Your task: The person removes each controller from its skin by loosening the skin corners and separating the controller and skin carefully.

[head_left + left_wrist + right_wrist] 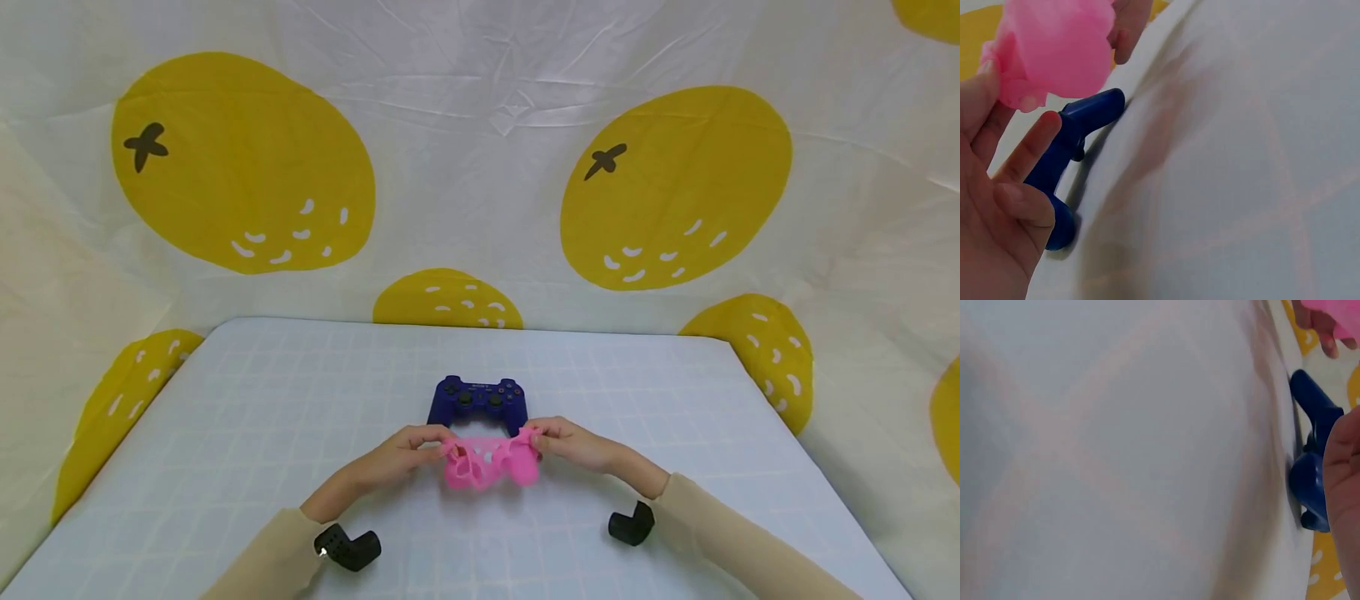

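Two hands pinch one pink cover (pixel 491 463) between them, just above the bench (pixel 225 400): the left hand (pixel 401 457) grips its left end, the right hand (pixel 573 444) its right end. One blue controller (pixel 477 400) lies on the bench just behind the cover, toward the far edge.

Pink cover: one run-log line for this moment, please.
left hand pinches pink cover | right hand pinches it | blue controller on table behind
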`<state>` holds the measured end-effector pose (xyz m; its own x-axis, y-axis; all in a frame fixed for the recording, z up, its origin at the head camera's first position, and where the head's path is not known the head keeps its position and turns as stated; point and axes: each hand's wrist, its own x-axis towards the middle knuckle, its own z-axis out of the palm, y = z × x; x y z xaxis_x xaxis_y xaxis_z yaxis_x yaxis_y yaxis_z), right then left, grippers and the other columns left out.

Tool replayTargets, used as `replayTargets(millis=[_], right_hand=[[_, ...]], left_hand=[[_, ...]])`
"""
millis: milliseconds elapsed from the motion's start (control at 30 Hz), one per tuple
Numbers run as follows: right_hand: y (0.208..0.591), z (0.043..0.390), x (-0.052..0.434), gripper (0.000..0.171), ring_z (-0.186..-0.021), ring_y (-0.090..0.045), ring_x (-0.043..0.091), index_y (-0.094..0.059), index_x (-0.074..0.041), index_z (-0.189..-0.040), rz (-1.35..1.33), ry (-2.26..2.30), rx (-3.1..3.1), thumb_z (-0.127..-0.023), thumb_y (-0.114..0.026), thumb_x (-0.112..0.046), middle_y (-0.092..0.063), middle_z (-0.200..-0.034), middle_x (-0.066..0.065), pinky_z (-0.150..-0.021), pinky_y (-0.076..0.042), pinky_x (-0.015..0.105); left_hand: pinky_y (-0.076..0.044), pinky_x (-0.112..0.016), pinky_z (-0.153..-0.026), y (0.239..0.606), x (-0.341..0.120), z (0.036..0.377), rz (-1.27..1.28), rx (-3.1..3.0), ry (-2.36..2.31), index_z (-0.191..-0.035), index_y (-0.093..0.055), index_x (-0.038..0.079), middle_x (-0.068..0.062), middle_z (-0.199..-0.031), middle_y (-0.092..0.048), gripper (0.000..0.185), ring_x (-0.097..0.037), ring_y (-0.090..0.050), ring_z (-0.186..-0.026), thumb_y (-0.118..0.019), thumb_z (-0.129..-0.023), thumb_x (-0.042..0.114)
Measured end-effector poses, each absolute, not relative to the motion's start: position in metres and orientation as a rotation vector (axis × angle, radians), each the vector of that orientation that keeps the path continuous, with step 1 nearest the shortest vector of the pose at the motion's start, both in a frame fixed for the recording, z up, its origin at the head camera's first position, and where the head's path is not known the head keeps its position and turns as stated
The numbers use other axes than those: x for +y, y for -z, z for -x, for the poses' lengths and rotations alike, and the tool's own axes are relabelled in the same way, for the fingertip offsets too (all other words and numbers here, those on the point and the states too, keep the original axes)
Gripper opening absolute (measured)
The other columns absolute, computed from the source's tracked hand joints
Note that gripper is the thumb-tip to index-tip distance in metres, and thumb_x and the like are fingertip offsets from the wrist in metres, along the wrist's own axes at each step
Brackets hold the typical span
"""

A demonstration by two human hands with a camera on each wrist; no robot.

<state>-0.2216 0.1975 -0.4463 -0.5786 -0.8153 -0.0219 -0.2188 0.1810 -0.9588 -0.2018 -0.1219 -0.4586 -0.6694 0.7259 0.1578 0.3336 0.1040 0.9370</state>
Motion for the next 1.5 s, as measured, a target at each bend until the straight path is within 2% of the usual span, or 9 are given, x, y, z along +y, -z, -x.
replayTargets(millis=[167,367,567,767,933,1067,1167,1333,1500], right_hand=[[0.449,0.224,0.198,0.041,-0.09,-0.053,0.002,-0.054,0.008,-0.124,1.016,1.371,1.916,-0.105,-0.037,-0.025,-0.059,-0.097,-0.01,-0.082,-0.047,0.02],[0.451,0.225,0.195,0.039,-0.092,-0.054,0.001,-0.052,0.008,-0.124,1.079,1.402,1.868,-0.103,-0.042,-0.023,-0.061,-0.101,-0.009,-0.082,-0.047,0.019],[0.448,0.225,0.189,0.029,-0.091,-0.051,0.0,-0.051,0.01,-0.113,1.116,1.401,1.782,-0.102,-0.046,-0.016,-0.056,-0.097,-0.012,-0.08,-0.043,0.018],[0.443,0.227,0.188,0.025,-0.093,-0.05,0.006,-0.053,0.003,-0.101,1.14,1.371,1.763,-0.103,-0.041,-0.018,-0.052,-0.096,-0.007,-0.084,-0.047,0.026],[0.439,0.229,0.192,0.025,-0.1,-0.054,0.007,-0.054,-0.001,-0.118,1.106,1.34,1.813,-0.104,-0.04,-0.016,-0.057,-0.107,-0.005,-0.092,-0.049,0.029],[0.438,0.231,0.195,0.033,-0.098,-0.059,0.006,-0.043,0.003,-0.131,1.054,1.432,1.81,-0.103,-0.042,-0.013,-0.061,-0.11,-0.004,-0.09,-0.051,0.028],[0.439,0.232,0.194,0.031,-0.096,-0.058,0.005,-0.042,0.007,-0.128,1.052,1.491,1.814,-0.102,-0.043,-0.011,-0.061,-0.108,-0.007,-0.088,-0.051,0.026],[0.438,0.233,0.193,0.028,-0.101,-0.058,0.007,-0.049,0.007,-0.124,1.085,1.515,1.811,-0.103,-0.041,-0.011,-0.061,-0.114,-0.005,-0.091,-0.051,0.027],[0.438,0.233,0.196,0.032,-0.107,-0.057,0.005,-0.049,0.009,-0.126,1.089,1.479,1.821,-0.104,-0.039,-0.011,-0.061,-0.116,-0.007,-0.096,-0.049,0.024]], left_hand=[[-0.043,-0.02,-0.06,0.46,-0.122,0.205,-0.988,1.912,-1.546,-0.11,-0.06,0.002,0.003,-0.112,-0.056,0.027,-0.012,-0.048,-0.085,-0.041,-0.102,0.02],[-0.045,-0.025,-0.08,0.466,-0.121,0.206,-1.045,1.795,-1.7,-0.098,-0.053,-0.011,0.006,-0.111,-0.057,0.031,-0.008,-0.049,-0.099,-0.031,-0.098,0.01],[-0.046,-0.02,-0.088,0.461,-0.112,0.201,-1.083,1.828,-1.795,-0.084,-0.053,-0.011,0.012,-0.104,-0.062,0.026,-0.003,-0.055,-0.099,-0.047,-0.099,0.009],[-0.044,-0.02,-0.095,0.455,-0.102,0.199,-1.065,1.974,-1.796,-0.094,-0.061,-0.003,0.001,-0.115,-0.057,0.019,-0.008,-0.049,-0.113,-0.053,-0.098,0.013],[-0.04,-0.021,-0.098,0.454,-0.099,0.198,-1.006,2.063,-1.707,-0.103,-0.063,0.005,-0.011,-0.125,-0.049,0.02,-0.013,-0.043,-0.119,-0.048,-0.101,0.018],[-0.045,-0.02,-0.091,0.456,-0.102,0.201,-0.981,2.074,-1.709,-0.108,-0.06,0.002,-0.007,-0.108,-0.057,0.023,-0.008,-0.052,-0.105,-0.044,-0.102,0.017],[-0.047,-0.02,-0.085,0.458,-0.103,0.202,-0.959,2.05,-1.72,-0.11,-0.059,0.001,-0.001,-0.096,-0.055,0.026,-0.005,-0.053,-0.093,-0.041,-0.104,0.019],[-0.047,-0.02,-0.083,0.455,-0.103,0.204,-0.986,1.982,-1.748,-0.106,-0.057,-0.004,0.004,-0.092,-0.055,0.032,-0.005,-0.052,-0.09,-0.037,-0.105,0.022],[-0.047,-0.019,-0.081,0.448,-0.104,0.203,-0.991,1.959,-1.747,-0.101,-0.058,-0.01,0.004,-0.089,-0.057,0.036,-0.004,-0.053,-0.085,-0.042,-0.103,0.023]])
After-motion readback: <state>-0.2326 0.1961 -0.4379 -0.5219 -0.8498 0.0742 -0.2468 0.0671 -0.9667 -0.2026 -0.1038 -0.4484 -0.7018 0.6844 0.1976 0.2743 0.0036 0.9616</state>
